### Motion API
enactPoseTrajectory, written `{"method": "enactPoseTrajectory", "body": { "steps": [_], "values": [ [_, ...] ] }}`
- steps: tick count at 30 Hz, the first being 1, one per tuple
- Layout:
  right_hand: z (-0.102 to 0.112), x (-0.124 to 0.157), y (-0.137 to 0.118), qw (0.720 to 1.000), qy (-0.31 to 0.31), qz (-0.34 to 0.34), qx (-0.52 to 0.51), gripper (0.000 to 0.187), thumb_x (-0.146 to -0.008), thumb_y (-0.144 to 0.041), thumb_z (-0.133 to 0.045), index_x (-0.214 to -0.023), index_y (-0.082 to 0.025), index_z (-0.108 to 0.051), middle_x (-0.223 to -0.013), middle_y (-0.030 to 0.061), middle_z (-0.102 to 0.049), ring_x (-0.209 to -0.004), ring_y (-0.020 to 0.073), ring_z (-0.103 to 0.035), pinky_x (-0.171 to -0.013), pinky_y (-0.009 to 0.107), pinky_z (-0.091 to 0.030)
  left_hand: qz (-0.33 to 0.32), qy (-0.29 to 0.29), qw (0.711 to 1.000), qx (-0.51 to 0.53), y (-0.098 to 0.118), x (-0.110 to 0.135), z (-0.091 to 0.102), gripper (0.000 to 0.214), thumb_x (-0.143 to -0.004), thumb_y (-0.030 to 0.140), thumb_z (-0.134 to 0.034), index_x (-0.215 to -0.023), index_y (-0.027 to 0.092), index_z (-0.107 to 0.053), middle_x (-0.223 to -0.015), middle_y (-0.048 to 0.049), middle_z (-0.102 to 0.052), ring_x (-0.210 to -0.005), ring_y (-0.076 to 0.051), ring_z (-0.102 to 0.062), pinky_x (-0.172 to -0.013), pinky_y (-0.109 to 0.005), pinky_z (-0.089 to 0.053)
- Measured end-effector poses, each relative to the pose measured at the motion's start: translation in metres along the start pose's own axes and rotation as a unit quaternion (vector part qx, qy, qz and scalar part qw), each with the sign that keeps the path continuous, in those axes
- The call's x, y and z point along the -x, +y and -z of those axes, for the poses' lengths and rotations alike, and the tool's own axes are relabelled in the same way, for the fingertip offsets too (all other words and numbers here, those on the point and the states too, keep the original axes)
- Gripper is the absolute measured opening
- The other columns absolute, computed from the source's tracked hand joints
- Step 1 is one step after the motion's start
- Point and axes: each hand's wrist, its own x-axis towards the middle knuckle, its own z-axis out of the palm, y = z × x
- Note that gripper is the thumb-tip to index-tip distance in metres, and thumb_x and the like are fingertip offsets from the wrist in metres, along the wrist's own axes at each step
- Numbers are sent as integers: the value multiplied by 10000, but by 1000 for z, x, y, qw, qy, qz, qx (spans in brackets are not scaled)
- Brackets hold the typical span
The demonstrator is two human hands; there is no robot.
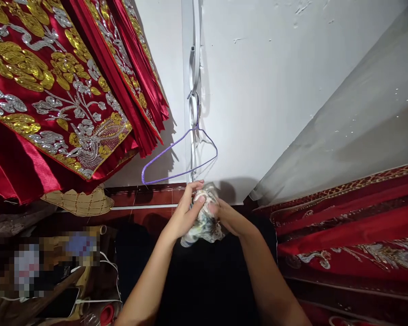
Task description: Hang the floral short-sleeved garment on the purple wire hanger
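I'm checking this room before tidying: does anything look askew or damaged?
The purple hanger hangs lopsided, its left end lower than its right, though the camera angle may exaggerate that. The white wall has scattered marks, like chipped or scuffed paint, near the picture's top.

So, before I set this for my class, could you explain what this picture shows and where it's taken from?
There's no machine: these are a person's two bare hands, seen by a camera worn on the head, looking forward and down. The left hand and right hand hold a bunched, patterned cloth between them. Ahead, a purple clothes hanger hangs before a white wall. At upper left is a red garment with gold and silver sequins. At lower left lies a smartphone with a white cable; things beside it are pixelated.
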Motion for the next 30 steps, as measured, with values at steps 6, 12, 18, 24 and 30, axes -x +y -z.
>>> {"method": "enactPoseTrajectory", "body": {
  "steps": [6,12,18,24,30],
  "values": [
    [23,-7,-46,932,131,184,283,30,-748,-194,-639,-745,-194,-609,-701,5,-578,-671,164,-523,-623,276,-415,64,-222,967,-110,-20,12,39,349,-966,505,-496,-979,201,-666,-990,-57,-697,-937,-260,-627,-882,-348,-489],
    [37,-84,-33,880,357,266,163,225,-773,-279,-552,-969,-201,-631,-820,26,-619,-724,171,-547,-682,276,-450,108,-95,956,-256,-14,34,68,230,-952,315,-461,-1156,248,-546,-882,-4,-632,-775,-209,-583,-744,-296,-429],
    [51,-117,10,900,302,148,277,187,-853,-357,-477,-754,-213,-541,-703,4,-550,-710,165,-483,-714,275,-407,123,-87,938,-314,-15,40,101,189,-909,232,-397,-1020,241,-549,-769,-2,-580,-723,-214,-560,-730,-296,-412],
    [69,-67,-3,863,300,204,352,263,-759,-230,-498,-609,-227,-282,-584,-42,-284,-589,126,-265,-563,277,-250,123,-130,929,-324,-23,31,156,184,-896,293,-496,-930,239,-668,-939,-74,-692,-921,-275,-619,-913,-365,-459],
    [69,-34,-30,853,321,192,364,373,-790,-349,-588,-579,-224,-307,-554,-37,-309,-581,123,-311,-552,272,-276,-96,47,926,-361,33,0,148,180,-944,305,-483,-805,207,-542,-1130,-101,-624,-1079,-258,-560,-992,-358,-418]
  ]
}}
